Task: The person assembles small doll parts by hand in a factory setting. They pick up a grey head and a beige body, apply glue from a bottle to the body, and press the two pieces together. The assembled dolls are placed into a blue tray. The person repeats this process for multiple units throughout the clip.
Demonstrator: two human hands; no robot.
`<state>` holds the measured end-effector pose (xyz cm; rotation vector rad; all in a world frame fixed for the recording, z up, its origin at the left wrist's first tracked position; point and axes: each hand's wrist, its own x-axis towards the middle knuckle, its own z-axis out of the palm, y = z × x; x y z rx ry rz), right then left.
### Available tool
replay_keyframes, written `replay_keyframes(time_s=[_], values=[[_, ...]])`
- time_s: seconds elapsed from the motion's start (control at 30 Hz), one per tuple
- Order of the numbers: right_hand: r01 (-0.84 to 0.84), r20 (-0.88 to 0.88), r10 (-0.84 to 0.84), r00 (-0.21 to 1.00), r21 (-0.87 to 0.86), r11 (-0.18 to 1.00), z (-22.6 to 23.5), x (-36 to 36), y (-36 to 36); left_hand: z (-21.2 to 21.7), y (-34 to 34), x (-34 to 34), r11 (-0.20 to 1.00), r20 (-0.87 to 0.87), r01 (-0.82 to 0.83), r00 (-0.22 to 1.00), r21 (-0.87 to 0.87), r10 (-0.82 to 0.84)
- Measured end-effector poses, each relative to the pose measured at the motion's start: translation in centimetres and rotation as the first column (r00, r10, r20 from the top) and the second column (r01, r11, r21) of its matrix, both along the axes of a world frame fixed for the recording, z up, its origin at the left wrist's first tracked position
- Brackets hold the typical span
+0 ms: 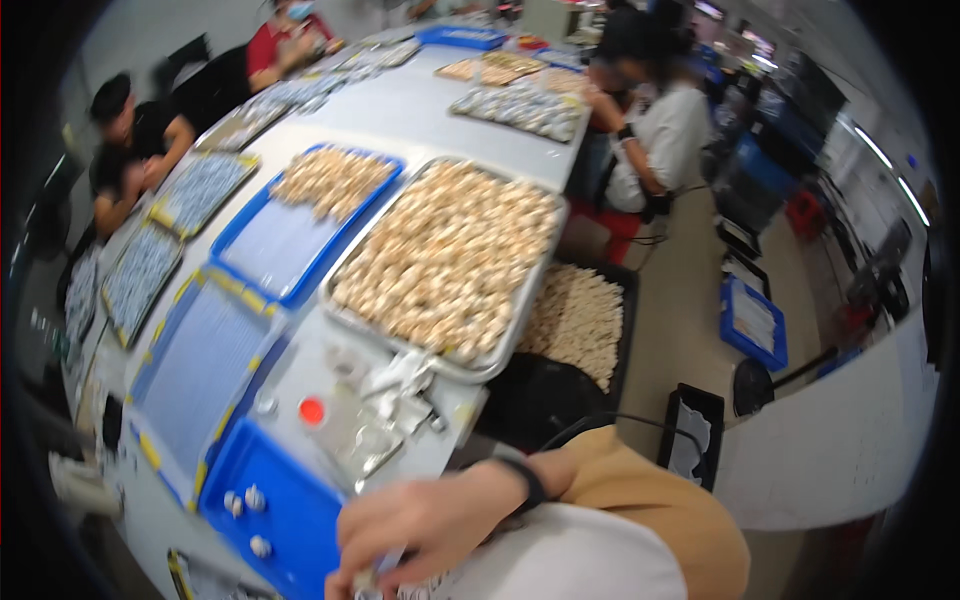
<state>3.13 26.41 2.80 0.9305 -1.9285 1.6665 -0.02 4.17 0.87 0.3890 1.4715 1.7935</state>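
Note:
My right hand [430, 525], with a black band at its wrist, bends down at the lower middle of the head view. Its fingers are closed in a pinch around something small and pale at the bottom edge, too blurred to name. Beside it lies a blue tray [265, 500] holding several small white rounded parts [255, 497]. My left hand is not visible. Just beyond my right hand, a clear plastic container [365, 445], a red round cap [312, 410] and crumpled white tissue [402, 390] sit on the table.
A large grey tray [335, 305] heaped with small beige pieces stands ahead. To its left are a half-filled blue tray [275, 245] and a yellow-taped tray [200, 370]. A dark bin [620, 340] of pieces sits below the table edge. Other people [130, 150] sit around.

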Motion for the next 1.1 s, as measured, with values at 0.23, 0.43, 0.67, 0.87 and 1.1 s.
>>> replay_keyframes(time_s=[0.23, 0.43, 0.67, 0.87, 1.1], values=[[0.627, 0.184, -0.716, 0.673, 0.370, 0.685, 1.4, 0.7, 5.4, -1.8, -1.5, -0.7, 0.986, -0.104, -0.009, 0.994, 0.168, 0.026], [0.483, 0.179, -0.664, 0.726, 0.555, 0.677, 0.3, -0.7, 4.7, -1.4, -1.0, -1.0, 0.976, -0.044, -0.050, 0.997, 0.214, 0.060], [0.463, 0.088, -0.666, 0.740, 0.652, 0.601, -0.3, -2.5, 4.3, -1.5, -1.5, -1.0, 0.971, 0.035, -0.024, 0.999, 0.238, 0.016], [0.432, 0.135, -0.669, 0.731, 0.667, 0.607, -0.9, -2.6, 4.3, -0.7, -1.0, -0.9, 0.985, 0.057, -0.072, 0.996, 0.155, 0.064], [0.471, 0.161, -0.701, 0.694, 0.635, 0.612, -1.0, -1.8, 4.3, -1.7, -1.8, -1.2, 0.965, 0.006, 0.001, 1.000, 0.264, -0.003]])
